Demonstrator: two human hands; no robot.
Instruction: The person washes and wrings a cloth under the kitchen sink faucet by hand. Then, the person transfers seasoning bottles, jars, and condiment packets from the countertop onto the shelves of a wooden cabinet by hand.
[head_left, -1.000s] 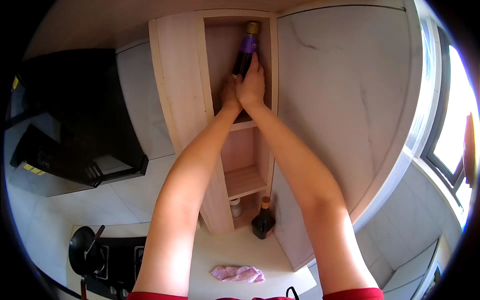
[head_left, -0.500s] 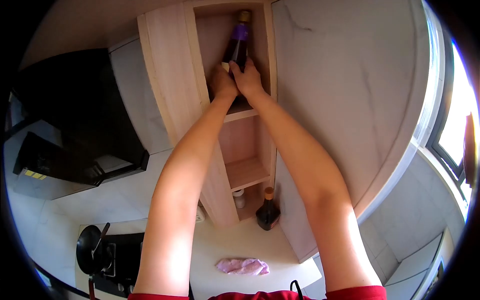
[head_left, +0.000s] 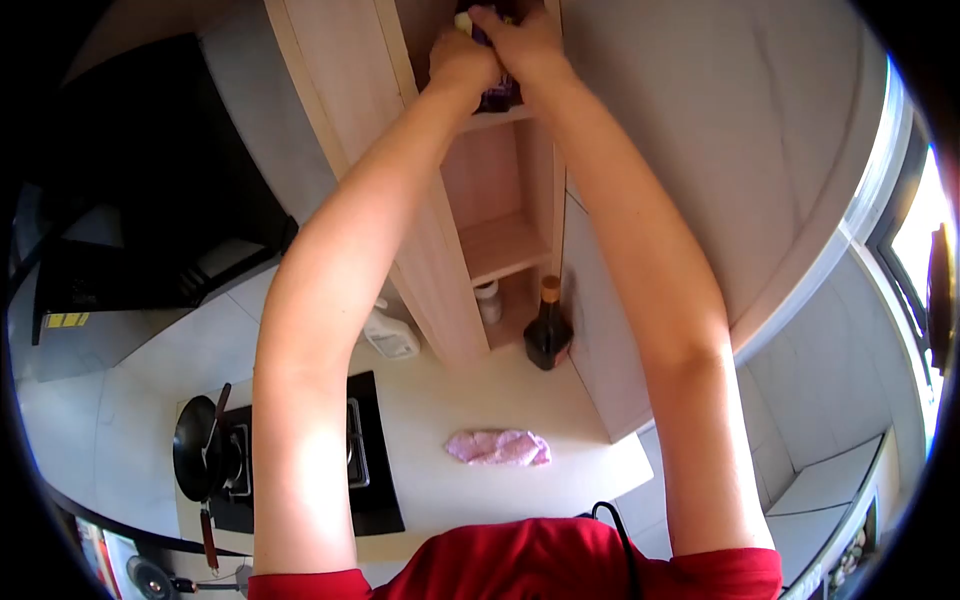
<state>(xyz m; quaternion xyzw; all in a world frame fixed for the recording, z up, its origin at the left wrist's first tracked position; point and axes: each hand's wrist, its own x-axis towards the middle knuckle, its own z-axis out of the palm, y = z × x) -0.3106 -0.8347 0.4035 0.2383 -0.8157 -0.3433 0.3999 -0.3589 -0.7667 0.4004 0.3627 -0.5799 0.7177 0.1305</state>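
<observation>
Both my hands reach up into the top compartment of a narrow wooden shelf (head_left: pixel 440 235). Between them is a dark bottle with a purple label (head_left: pixel 497 97), its lower part showing just above the compartment's floor. My left hand (head_left: pixel 464 62) is closed around the bottle's left side. From the right, my right hand (head_left: pixel 530 45) wraps it, thumb lying across the front near the left hand. The bottle's neck and cap are out of view above.
Below stand a sauce bottle with an orange cap (head_left: pixel 548 325) and a small white jar (head_left: pixel 488 302). A pink cloth (head_left: pixel 498 447) and white spray bottle (head_left: pixel 390 333) are on the counter (head_left: pixel 430 495). Left are a wok (head_left: pixel 197 450), gas hob (head_left: pixel 375 450) and black range hood (head_left: pixel 140 170).
The view has tilted down, so the shelf and hands appear higher and more counter shows. Both hands stay around the bottle, whose neck and cap have left the frame.
</observation>
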